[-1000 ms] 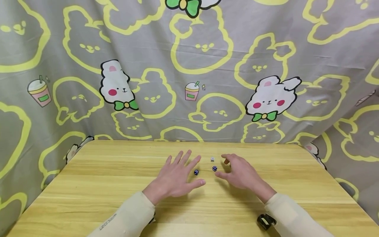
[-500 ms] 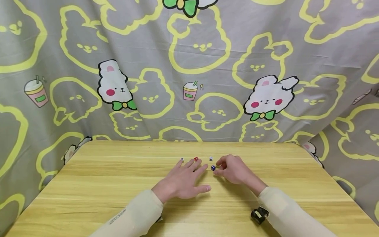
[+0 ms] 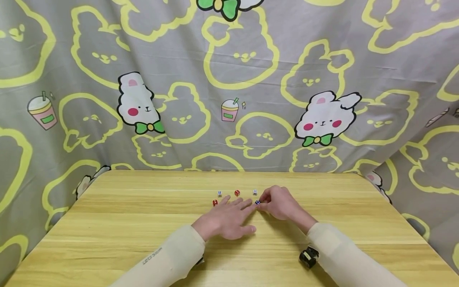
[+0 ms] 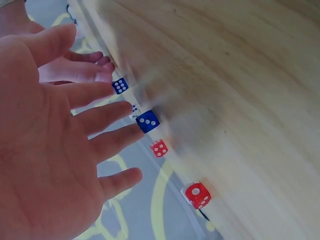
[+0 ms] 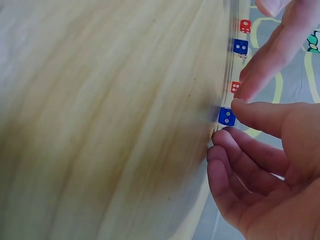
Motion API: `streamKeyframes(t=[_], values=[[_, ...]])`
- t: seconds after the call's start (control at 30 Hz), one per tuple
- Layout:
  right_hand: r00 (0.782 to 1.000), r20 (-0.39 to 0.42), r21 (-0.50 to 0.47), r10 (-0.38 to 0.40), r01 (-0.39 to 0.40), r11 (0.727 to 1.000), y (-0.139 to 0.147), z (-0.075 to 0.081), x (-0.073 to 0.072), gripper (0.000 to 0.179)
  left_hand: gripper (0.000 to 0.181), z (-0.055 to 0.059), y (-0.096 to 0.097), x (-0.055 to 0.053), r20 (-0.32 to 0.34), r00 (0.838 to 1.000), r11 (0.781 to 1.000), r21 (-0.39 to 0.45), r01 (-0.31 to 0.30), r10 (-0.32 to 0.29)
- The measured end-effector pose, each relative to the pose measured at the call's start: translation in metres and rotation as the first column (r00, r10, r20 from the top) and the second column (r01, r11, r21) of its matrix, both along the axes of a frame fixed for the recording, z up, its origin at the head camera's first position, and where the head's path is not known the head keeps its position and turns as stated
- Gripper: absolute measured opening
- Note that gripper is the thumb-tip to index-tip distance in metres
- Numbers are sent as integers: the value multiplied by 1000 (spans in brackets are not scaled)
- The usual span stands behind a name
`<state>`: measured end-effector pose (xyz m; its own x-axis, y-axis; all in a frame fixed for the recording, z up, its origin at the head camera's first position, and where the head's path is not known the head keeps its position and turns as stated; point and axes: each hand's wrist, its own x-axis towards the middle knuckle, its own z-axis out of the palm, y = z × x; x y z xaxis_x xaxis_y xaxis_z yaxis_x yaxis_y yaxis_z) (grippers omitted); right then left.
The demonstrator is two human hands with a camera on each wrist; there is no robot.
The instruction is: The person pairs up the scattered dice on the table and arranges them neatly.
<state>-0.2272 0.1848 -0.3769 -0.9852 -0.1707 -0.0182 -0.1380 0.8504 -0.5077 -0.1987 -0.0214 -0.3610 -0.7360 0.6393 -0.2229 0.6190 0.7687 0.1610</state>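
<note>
My right hand [image 3: 283,203] pinches a blue die [image 3: 257,202] between thumb and fingertips; in the right wrist view that blue die [image 5: 227,116] sits at the thumb tip, on the table. My left hand [image 3: 231,221] is spread palm down just left of it, fingers straight. A second blue die [image 4: 148,121] is by the left fingertips in the left wrist view, and the hand hides it in the head view. Red dice lie left of the hand [image 3: 215,202] and beyond its fingers, where one red die [image 3: 237,193] stands between a white die [image 3: 220,194] and another white die [image 3: 255,192].
The wooden table [image 3: 107,231] spreads around both hands. Behind its far edge hangs a grey patterned curtain [image 3: 193,71]. A small black device [image 3: 309,257] is worn beneath the right sleeve.
My left hand has shifted right and nearer, uncovering the red and white dice on the left and covering a blue die. The right fingers have curled in and taken the other blue die.
</note>
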Motion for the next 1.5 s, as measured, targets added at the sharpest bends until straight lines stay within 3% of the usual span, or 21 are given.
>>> streamKeyframes(t=[0.37, 0.77, 1.0, 1.23, 1.5], values=[[1000, -22, 29, -1, 2, 1000, -2, -1, -3, 6, 69, 1, 5, -1, 25, 1000, 1000, 0, 9, -9], [1000, -5, 16, 20, -20, 1000, -3, -1, 3, 5, 68, -2, 4, 1, -20, 999, 999, -37, 26, -27], [1000, -1, 4, 31, -31, 1000, -4, 0, 8, 5, 66, -1, -1, 7, -18, 1000, 999, -41, 24, -25], [999, 22, -17, 31, -31, 999, -5, 1, 14, 4, 66, 0, -6, 15, -58, 998, 998, -61, 22, -26], [998, 45, -35, 36, -35, 999, -8, 0, 21, 3, 65, 3, -11, 25, -46, 999, 998, -66, 11, -14]])
